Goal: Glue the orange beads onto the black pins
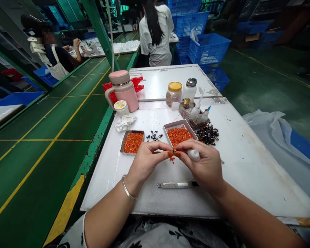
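Note:
My left hand (147, 162) and my right hand (203, 165) meet above a white foam board (237, 165), pinching a small dark part (174, 151) between their fingertips. Orange grains cling to the fingertips, and a few lie on the board below. A white plastic tube (193, 155) sits against my right palm. Two metal trays of orange beads stand just beyond the hands, the left tray (133, 142) and the right tray (179, 135). Small black pieces (154, 136) lie between them, with a heap of black pieces (208, 135) to the right. A slim white pen-like tool (177, 185) lies below the hands.
Beyond the trays stand a pink flask (124, 93), glass jars (174, 93), and a small box (193, 115) of syringes and bottles. Blue crates (209, 48) stack at the back. A co-worker (155, 34) stands ahead, and another person (57, 57) works at the left.

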Demonstrator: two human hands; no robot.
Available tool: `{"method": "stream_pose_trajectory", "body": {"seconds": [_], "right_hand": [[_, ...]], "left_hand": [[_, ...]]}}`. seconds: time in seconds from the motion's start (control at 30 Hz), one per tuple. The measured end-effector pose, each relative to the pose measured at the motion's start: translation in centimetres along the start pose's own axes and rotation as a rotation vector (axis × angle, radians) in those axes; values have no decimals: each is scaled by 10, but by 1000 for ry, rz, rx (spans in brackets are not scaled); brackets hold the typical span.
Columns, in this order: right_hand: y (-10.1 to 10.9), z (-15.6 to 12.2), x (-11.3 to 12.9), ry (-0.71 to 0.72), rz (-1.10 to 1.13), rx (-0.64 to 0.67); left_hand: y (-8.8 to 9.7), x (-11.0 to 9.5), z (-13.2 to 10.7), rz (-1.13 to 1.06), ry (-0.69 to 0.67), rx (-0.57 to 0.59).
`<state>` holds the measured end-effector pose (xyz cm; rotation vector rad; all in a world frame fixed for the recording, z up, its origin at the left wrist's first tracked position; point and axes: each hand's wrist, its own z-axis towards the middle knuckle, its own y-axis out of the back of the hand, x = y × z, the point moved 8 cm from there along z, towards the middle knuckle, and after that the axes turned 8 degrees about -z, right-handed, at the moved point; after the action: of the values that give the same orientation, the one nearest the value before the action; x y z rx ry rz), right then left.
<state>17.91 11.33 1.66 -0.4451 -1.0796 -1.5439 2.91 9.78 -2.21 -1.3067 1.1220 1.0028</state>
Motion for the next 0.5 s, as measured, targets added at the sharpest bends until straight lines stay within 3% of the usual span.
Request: {"method": "stream_pose_trajectory", "body": {"seconds": [0.3,0.5], "right_hand": [[-11,-1,-18,-285,204,71],[-7,-1,-12,-189,100,52]], "left_hand": [[2,-7,-1,14,-40,-82],[1,-13,-3,72,-78,-94]]}}
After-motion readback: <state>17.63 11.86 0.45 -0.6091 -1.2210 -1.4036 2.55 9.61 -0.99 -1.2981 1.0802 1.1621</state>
